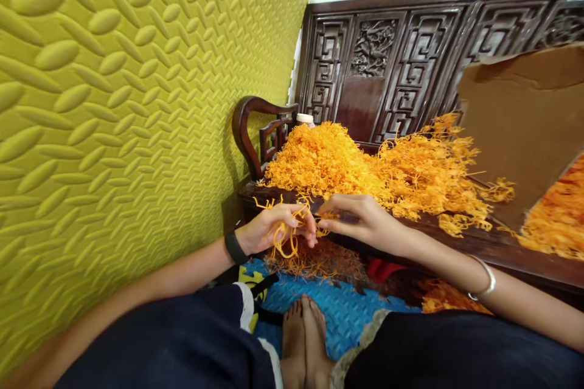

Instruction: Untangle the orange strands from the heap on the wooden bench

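Note:
Orange-yellow plastic strands (285, 244) hang from my left hand (274, 225), whose fingers are curled around them; loose ends stick out above and below. Close to its right side is my right hand (360, 222), thumb and forefinger nearly together at the edge of the strands. Whether a strand lies between those fingertips is too small to tell. Behind both hands, a large heap of similar orange pieces (323, 161) rests on the dark wooden bench (515, 255), and a looser pile (429, 170) spreads to its right.
A brown cardboard sheet (515, 115) leans at the right, beside more orange pieces (559, 213). The bench's curved armrest (246, 127) stands near a yellow textured mat (114, 134). A white-lidded container (305, 118) is behind the heap. Below are a blue mat (342, 310) and bare feet (303, 334).

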{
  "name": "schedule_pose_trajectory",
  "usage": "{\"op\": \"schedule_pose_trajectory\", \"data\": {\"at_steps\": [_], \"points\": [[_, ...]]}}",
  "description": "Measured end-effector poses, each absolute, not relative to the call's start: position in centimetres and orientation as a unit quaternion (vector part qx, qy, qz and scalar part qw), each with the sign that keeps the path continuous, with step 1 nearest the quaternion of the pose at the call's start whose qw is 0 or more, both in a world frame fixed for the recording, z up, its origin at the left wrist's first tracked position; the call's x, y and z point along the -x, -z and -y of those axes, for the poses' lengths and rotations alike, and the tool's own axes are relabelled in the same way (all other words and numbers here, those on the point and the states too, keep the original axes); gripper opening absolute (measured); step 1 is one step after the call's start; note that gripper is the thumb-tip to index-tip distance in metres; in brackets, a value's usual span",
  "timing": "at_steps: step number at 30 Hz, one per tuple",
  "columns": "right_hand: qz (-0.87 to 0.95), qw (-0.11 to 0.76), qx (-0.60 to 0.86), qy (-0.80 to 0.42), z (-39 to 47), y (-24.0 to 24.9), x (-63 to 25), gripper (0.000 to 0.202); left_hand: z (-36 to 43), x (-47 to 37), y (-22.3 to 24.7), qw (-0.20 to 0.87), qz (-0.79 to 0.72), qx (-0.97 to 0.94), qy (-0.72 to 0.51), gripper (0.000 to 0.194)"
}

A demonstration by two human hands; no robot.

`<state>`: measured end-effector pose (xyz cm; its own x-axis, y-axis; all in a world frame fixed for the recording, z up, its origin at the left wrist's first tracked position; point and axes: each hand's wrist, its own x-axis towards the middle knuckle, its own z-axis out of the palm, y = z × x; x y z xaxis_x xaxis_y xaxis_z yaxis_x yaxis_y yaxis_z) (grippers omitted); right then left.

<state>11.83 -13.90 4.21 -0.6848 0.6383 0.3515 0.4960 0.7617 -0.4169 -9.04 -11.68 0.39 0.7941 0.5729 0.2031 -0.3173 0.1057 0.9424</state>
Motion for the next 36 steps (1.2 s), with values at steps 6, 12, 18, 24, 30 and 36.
{"op": "schedule_pose_trajectory", "data": {"at_steps": [6, 12, 18, 24, 30, 36], "points": [[0.933, 0.16, 0.288, -0.145, 13.5, -2.7, -12.1, 0.025, 12.0, 9.1, -0.1, 0.661, -0.2, -0.673, -0.266, 0.027], [0.924, 0.062, 0.264, -0.268, 13.8, -2.8, -12.4, 0.031, 12.4, 8.9, -0.1, 0.642, -0.213, -0.702, -0.221, 0.043], [0.91, -0.031, 0.227, -0.345, 13.8, -3.4, -13.4, 0.035, 13.1, 8.2, -0.6, 0.636, -0.204, -0.727, -0.158, 0.046], [0.907, -0.051, 0.179, -0.378, 14.0, -4.1, -13.9, 0.033, 13.8, 7.5, -0.9, 0.629, -0.209, -0.733, -0.155, 0.041], [0.907, -0.043, 0.186, -0.375, 14.1, -4.7, -14.9, 0.034, 14.3, 7.2, -1.6, 0.621, -0.196, -0.742, -0.16, 0.041], [0.901, -0.026, 0.185, -0.391, 14.0, -4.1, -15.9, 0.035, 15.0, 6.7, -1.5, 0.594, -0.19, -0.76, -0.179, 0.047]]}}
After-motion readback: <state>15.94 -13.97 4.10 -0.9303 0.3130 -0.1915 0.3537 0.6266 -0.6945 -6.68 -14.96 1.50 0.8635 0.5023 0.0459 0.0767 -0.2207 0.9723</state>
